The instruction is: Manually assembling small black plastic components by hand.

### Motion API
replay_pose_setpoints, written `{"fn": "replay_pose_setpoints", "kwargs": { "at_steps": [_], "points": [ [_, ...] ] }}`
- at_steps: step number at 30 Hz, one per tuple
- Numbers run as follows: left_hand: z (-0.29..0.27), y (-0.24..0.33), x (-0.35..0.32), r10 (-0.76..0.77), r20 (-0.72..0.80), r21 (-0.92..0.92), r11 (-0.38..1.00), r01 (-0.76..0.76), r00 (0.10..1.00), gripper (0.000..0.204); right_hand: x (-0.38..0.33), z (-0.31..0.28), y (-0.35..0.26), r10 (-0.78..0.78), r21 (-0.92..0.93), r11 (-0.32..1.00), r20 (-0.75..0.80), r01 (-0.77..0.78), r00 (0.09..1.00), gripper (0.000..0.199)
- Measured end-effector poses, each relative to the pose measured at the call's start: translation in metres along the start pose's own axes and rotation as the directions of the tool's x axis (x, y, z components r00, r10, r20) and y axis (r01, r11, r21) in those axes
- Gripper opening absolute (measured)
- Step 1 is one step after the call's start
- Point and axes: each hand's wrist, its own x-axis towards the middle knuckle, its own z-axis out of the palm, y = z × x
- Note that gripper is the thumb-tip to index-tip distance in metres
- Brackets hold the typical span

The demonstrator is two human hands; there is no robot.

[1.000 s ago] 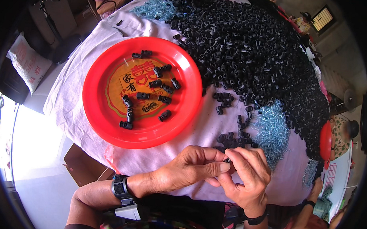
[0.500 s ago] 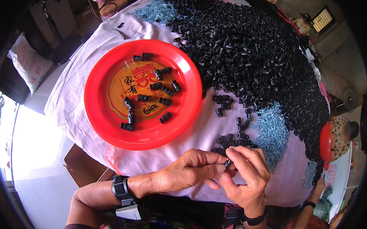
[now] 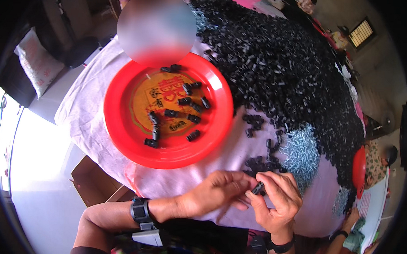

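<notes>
Right hand [image 3: 276, 202]: thumb and fingers pinch one small black plastic part [image 3: 257, 188] at the fingertips. Left hand [image 3: 213, 193]: fingers curled loosely, tips touching the same part from its left side; holds nothing else. Beyond the left hand: red plate [image 3: 122, 137] holding a dozen-odd black pieces. Beyond the right hand: heap of black parts [image 3: 286, 76]; pile of silver screws [image 3: 301, 153].

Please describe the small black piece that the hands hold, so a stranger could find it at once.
Below the red plate, at the table's near edge, both hands meet. The black piece sits pinched in the right hand, unlike the pieces lying loose.
</notes>
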Motion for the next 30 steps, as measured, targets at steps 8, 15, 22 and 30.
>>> {"fn": "replay_pose_setpoints", "kwargs": {
  "at_steps": [8, 15, 22, 30],
  "points": [
    [0.008, 0.001, -0.015, -0.009, 0.171, 0.694, 0.711, -0.113, 0.985, 0.027, 0.027, -0.008, 0.001, 0.009, -0.044, 0.999, 0.162, -0.002, 0.987, 0.039],
    [0.003, -0.020, -0.015, 0.086, 0.270, 0.816, 0.509, -0.275, 0.959, 0.024, 0.099, 0.018, -0.019, 0.091, 0.081, 0.987, 0.414, -0.136, 0.906, 0.050],
    [0.003, 0.021, -0.028, 0.275, 0.158, 0.888, 0.380, -0.258, 0.948, 0.027, 0.129, 0.020, -0.006, -0.092, 0.369, 0.929, 0.199, 0.013, 0.976, 0.058],
    [-0.012, 0.031, -0.035, 0.377, 0.091, 0.996, -0.025, -0.088, 0.922, 0.013, 0.065, -0.022, 0.025, 0.292, 0.066, 0.937, 0.387, -0.342, 0.875, 0.012]
  ]
}}
